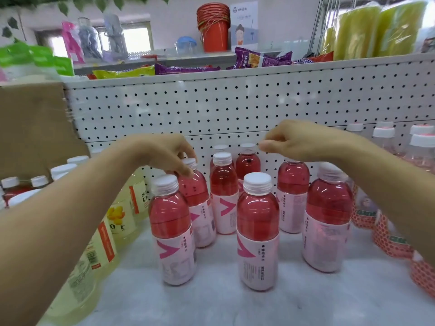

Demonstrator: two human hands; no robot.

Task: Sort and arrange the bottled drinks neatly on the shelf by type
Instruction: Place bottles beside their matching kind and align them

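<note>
Several pink drink bottles with white caps and pink labels stand in loose rows on the white shelf (235,309). My left hand (162,152) reaches in from the left, with fingertips and thumb closed around the cap of a pink bottle (196,191) in the second row. In front of it stands another pink bottle (173,222). My right hand (299,140) hovers with its fingers curled and pinched together, and nothing shows in them. It hides the cap of a back pink bottle (293,184). Pale yellow bottles (122,217) line the left side.
Red honeycomb-patterned bottles (390,238) stand along the right, with clear white-capped bottles (383,137) behind them. A white pegboard wall (235,107) backs the shelf. A cardboard box (35,128) stands at the left. Snack packets and red buckets (213,27) sit on shelves above.
</note>
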